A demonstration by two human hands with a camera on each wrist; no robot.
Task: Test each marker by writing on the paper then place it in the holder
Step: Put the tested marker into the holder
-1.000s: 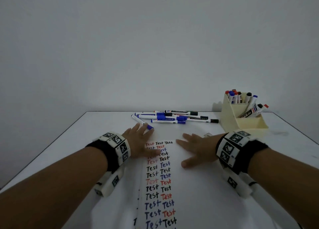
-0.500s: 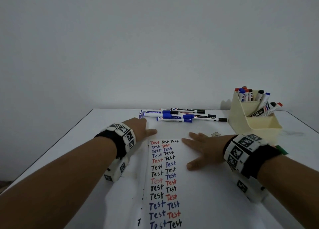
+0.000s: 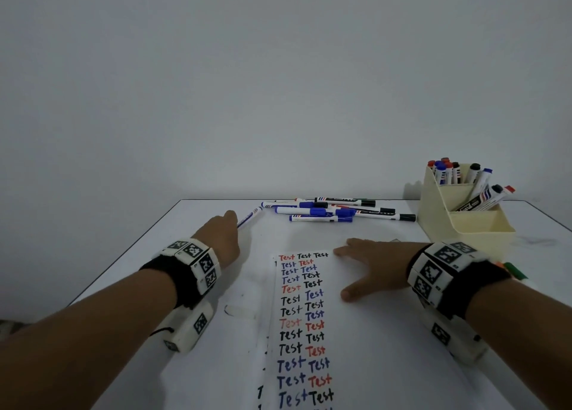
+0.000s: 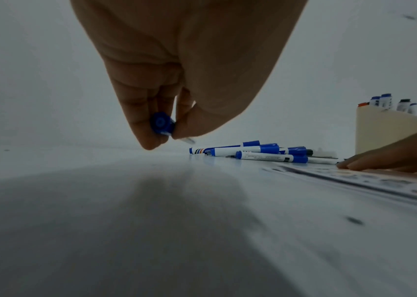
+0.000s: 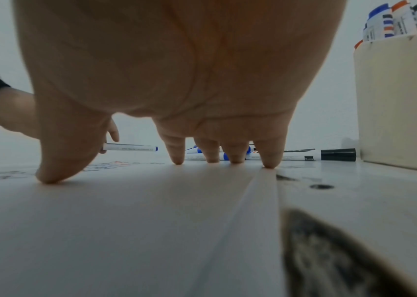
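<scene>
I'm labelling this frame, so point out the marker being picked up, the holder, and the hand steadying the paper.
blue marker (image 3: 250, 217), head view, white barrel
holder (image 3: 483, 231), head view, front wall
right hand (image 3: 376, 269), head view, back of hand

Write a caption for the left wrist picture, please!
Left hand pinches a blue-capped white marker above the white table, spare markers lying beyond.

Bare table (image 3: 198, 233) lay open to my left. Ahead, the loose markers (image 3: 334, 210) barred the far edge, and the holder (image 3: 464, 221) stood at the far right, blocking that corner, with a gap between them.
</scene>
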